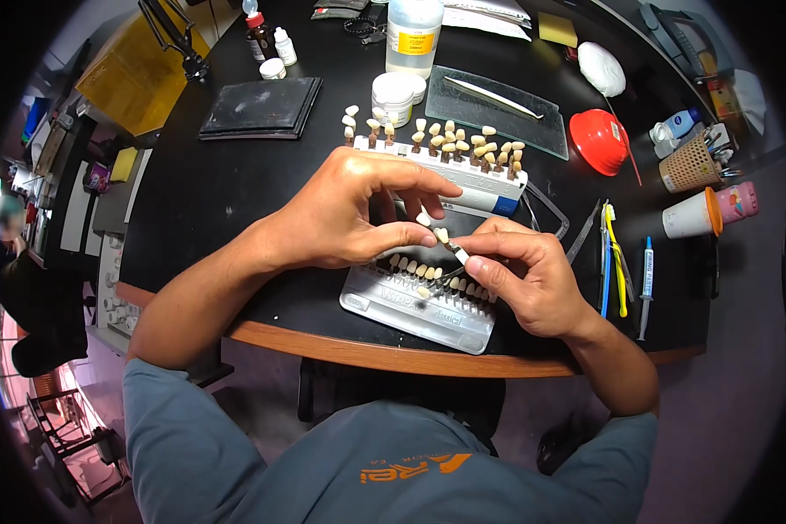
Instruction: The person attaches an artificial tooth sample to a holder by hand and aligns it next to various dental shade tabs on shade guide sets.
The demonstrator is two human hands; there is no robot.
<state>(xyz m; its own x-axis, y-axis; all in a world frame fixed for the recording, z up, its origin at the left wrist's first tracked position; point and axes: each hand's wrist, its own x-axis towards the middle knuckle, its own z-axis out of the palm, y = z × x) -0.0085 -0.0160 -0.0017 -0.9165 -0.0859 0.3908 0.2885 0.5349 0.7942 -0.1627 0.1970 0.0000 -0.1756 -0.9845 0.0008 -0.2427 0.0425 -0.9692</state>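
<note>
Above the shade guide, my left hand (358, 210) has its index finger stretched out. A small white tooth crown (424, 217) sits between its thumb and a finger behind. My right hand (524, 271) pinches a shade tab (460, 254) by its white handle, the tooth-coloured tip pointing up beside the left thumb. The crown and the tab tip are close together; whether they touch I cannot tell. Below lies a silvery shade guide (410, 321) marked "classical", with a row of tooth tabs partly hidden by my right fingers. Behind my hands stands a white shade guide holder (463, 182) with several tabs upright.
A glass slab (498, 105) carries white tweezers (493, 96). Nearby stand a red bowl (598, 141), white jars (393, 100) and a liquid bottle (413, 39). Brushes (618, 262) and a syringe (647, 288) lie right; a black case (260, 108) lies left. The wooden table edge (367, 356) is near my body.
</note>
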